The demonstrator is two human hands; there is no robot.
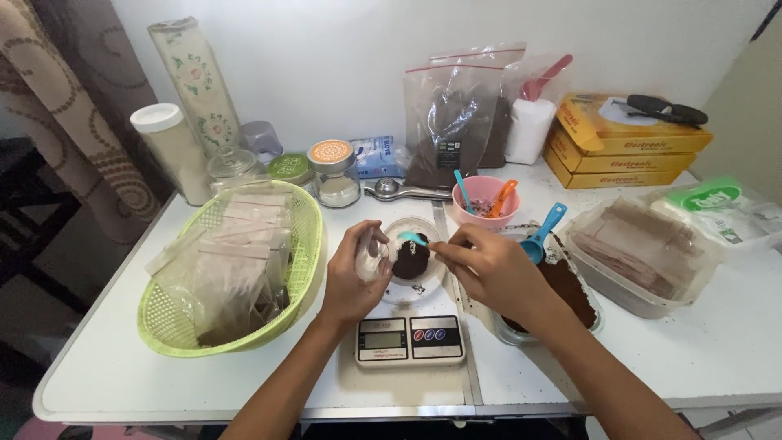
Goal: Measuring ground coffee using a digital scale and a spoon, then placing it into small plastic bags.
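Head view, both hands over a small digital kitchen scale point(410, 338) on a white table point(130, 371). Left hand point(352, 277): fingers curled and closed on a small clear plastic pouch point(371, 253), held upright with its mouth toward the right-hand fingertips, apparently so powder can be dropped straight in. Right hand point(489, 269): thumb and forefinger pinched together on the handle of a small teal spoon point(413, 238), whose tip lies just beyond the fingertips, above a mound of dark brown powder point(411, 257). The powder sits in a shallow clear dish point(411, 287) resting on the scale platform, directly below and between both sets of fingers; this placement reads as letting the weight register while powder is moved. Under the right wrist, a clear tub of the same brown powder point(570, 293) with a blue scoop point(543, 232) standing in it, within short reach. Beyond the right fingertips, a pink bowl point(486, 204) holding two more spoons. Outboard of the left hand, a green basket point(232, 273) stacked with filled flat pouches, close enough for set-down. Display digits on the scale not legible.
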